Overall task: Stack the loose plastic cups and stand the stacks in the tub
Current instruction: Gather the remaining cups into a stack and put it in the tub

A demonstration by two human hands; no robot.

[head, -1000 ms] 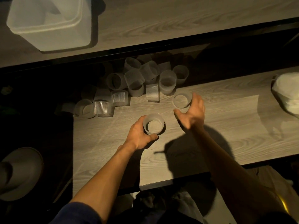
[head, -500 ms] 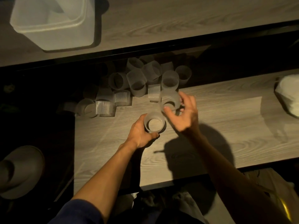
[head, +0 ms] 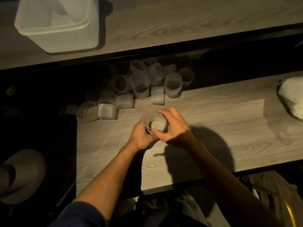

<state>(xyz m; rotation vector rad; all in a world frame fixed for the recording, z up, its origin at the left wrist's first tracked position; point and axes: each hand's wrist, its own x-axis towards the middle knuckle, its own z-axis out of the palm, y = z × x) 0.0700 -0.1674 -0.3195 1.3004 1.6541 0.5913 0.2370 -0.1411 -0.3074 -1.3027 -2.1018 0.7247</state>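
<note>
Two hands fit one cup into another on the table.

The left hand (head: 141, 135) is curled round the lower cup (head: 145, 122) and holds it upright on the table (head: 213, 128). The right hand (head: 175, 126) pinches the top cup (head: 161, 121) by its rim, thumb on the near side and fingers on the far side. The top cup sits inside the lower one. Both cups are in the middle of the table, near the front of the pile of loose cups (head: 141, 86). Some of those stand up and some lie on their sides, touching each other. The tub (head: 68, 41) is well apart from the hands, on the higher shelf (head: 180, 22) at the far left. A white lump (head: 291, 100) lies at the right edge.
</note>
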